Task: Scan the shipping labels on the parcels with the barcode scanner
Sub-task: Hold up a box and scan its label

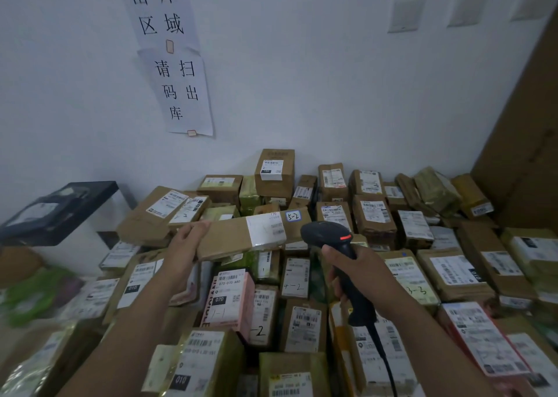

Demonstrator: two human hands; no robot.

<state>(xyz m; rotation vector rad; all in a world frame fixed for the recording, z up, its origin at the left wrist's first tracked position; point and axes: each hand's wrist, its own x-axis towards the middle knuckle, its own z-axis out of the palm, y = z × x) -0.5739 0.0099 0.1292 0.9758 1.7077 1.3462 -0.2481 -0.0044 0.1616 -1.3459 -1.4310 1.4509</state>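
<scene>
Closest in, at six o'clock: taped brown cardboard parcels (196, 363) with white labels, packed edge to edge. Just above, dead centre and lifted clear of them: long flat brown cardboard parcel (229, 241), lying crosswise from nine towards three o'clock. Gripped at its nine o'clock end by the left hand (187, 244), fingers curled over the far edge. Facing up near the three o'clock end: white shipping label (265, 230), and beside it a small blue-edged sticker marked 5-2 (293, 216). At four o'clock of that label, wrapped firmly in the right hand (365, 279): black corded pistol-grip barcode scanner (327, 235), with a red light on the head and the nose aimed towards the label. Cannot tell whether a beam lands on the barcode. Looks light, going by the one-handed hold at a single end; stiff enough too, showing no sag. Glossy over the label, so probably slick there and prone to glare. Better taken by the bare cardboard end, thumb clear of the print. Beyond, at eleven o'clock: white paper notices (181, 91) taped to the pale wall (332, 79).
</scene>
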